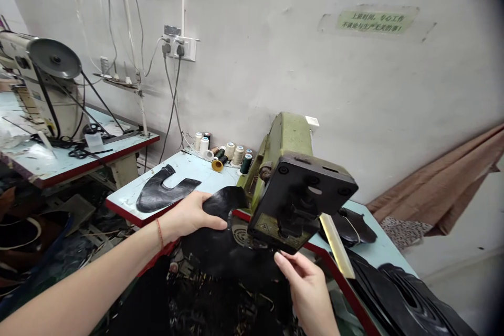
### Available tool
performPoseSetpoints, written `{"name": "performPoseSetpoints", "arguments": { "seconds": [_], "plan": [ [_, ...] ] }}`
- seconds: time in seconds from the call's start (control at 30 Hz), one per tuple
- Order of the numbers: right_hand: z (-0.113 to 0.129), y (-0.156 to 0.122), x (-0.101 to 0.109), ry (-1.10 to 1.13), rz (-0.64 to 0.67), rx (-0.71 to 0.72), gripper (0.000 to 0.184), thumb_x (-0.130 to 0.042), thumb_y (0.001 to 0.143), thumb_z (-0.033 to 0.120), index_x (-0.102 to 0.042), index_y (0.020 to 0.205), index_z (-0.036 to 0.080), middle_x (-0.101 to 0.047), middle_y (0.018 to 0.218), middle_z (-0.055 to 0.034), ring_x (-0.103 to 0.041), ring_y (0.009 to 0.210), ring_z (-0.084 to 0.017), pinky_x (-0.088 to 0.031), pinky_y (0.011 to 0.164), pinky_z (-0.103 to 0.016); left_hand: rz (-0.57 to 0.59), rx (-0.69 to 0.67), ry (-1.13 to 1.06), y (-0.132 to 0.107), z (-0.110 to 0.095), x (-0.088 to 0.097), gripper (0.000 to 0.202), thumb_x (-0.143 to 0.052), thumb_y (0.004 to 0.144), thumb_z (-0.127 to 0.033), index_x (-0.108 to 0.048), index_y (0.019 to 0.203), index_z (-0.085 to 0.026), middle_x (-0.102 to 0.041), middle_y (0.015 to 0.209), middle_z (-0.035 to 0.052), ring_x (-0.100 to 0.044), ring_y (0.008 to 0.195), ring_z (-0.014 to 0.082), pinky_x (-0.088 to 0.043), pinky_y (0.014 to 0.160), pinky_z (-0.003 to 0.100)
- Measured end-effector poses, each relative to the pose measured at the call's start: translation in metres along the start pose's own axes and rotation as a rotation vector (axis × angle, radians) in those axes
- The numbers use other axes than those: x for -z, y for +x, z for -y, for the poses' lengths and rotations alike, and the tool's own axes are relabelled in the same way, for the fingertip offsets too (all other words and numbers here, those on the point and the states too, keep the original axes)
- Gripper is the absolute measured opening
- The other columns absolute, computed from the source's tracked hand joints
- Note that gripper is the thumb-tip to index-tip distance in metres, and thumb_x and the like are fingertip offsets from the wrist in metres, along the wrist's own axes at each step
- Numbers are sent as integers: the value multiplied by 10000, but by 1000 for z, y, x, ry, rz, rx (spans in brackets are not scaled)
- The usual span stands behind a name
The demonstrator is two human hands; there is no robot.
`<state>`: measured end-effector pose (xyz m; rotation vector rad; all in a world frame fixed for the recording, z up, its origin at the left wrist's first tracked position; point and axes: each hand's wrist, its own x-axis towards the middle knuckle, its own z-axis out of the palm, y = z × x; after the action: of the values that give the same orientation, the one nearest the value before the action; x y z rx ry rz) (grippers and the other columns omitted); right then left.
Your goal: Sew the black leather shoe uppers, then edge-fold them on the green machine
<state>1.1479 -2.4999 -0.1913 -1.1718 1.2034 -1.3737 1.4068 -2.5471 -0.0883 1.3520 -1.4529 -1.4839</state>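
Note:
My left hand [192, 215] is closed on a black leather piece [224, 205], thumb on top, holding it against the base of a green machine [287, 168] with a black front head [303, 202]. My right hand [307, 286] reaches up under the black head, fingers together and touching the lower edge of the same leather piece [236, 260] that hangs down there. A red string is tied round my left wrist.
Another cut black leather piece [161, 194] lies on the light-blue table [189, 168]. Thread spools [224, 152] stand by the wall. More black leather pieces [394, 294] are piled at the right. A sewing machine [43, 84] stands on a table at the left.

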Motion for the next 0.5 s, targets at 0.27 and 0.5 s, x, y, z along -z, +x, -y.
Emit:
{"name": "performPoseSetpoints", "arguments": {
  "seconds": [0.27,0.5],
  "plan": [
    [-2,-18,-46,-11,-123,67,297,-746,679,421,-579,627,181,-481,564,47,-415,529,-92,-373,479,-204,-42,120,-89,-8,16,28,323,-819,533,-236,-667,799,-133,-742,723,55,-683,643,215,-562,599,297],
    [-2,-25,-21,-246,-188,120,270,-687,728,456,-575,786,218,-587,632,5,-568,568,-172,-508,578,-310,-125,40,136,-1,31,76,393,-742,643,-381,-652,934,-132,-758,848,45,-692,754,222,-534,675,267]
  ]
}}
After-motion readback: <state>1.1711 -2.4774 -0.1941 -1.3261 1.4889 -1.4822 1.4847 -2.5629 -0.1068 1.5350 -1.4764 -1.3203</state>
